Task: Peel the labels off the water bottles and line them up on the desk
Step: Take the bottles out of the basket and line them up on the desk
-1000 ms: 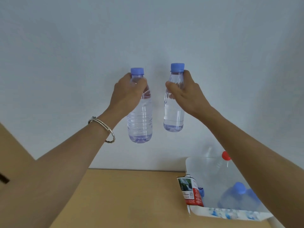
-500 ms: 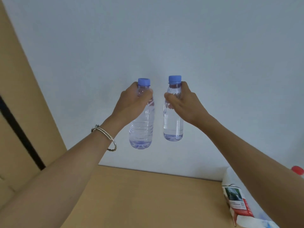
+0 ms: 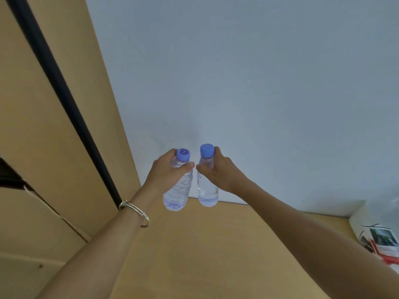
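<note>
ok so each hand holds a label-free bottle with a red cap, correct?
One thing is off: the caps are blue, not red. In the head view the left hand grips the left bottle and the right hand grips the right bottle. Both are label-free, with the left cap and the right cap blue.
</note>
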Demonstrator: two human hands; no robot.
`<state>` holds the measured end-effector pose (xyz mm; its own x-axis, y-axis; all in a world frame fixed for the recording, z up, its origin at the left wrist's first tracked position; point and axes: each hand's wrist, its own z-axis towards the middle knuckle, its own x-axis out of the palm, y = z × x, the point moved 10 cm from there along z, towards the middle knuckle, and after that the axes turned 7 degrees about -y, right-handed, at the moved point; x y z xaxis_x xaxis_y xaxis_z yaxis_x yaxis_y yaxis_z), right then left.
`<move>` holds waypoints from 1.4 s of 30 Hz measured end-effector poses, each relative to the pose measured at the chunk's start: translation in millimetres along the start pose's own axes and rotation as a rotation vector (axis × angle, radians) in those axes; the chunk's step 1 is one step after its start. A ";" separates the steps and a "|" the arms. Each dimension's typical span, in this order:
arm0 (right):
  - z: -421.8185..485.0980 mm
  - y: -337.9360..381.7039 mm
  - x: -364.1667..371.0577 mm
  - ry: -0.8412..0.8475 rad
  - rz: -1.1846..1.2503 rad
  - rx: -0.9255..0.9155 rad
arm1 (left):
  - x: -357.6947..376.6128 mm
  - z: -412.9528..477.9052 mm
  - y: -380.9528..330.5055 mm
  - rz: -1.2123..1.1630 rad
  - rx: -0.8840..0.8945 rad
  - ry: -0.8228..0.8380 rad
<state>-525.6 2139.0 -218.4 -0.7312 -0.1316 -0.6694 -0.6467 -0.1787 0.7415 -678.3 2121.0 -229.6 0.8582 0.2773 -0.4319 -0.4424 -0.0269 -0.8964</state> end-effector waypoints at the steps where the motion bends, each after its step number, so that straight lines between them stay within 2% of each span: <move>1: 2.6 -2.4 12.4 0.014 -0.006 0.017 | -2.3 2.1 12.9 -0.007 -0.022 -0.001; 8: 21.4 -26.8 80.4 0.076 -0.024 0.129 | -18.5 18.4 82.5 -0.058 -0.114 -0.051; 18: 39.0 -53.1 130.4 0.016 0.085 0.263 | -28.4 37.3 138.9 -0.119 -0.163 -0.123; 29: 52.3 -59.1 166.6 0.019 0.172 0.307 | -18.2 43.7 166.5 -0.147 -0.162 -0.077; 42: 61.3 -54.3 168.3 0.041 0.049 0.270 | -9.4 55.4 171.0 -0.103 -0.127 -0.043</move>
<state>-626.8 2186.3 -368.5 -0.7570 -0.1742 -0.6298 -0.6495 0.0944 0.7545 -776.5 2167.0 -373.4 0.8841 0.3256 -0.3351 -0.3143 -0.1164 -0.9422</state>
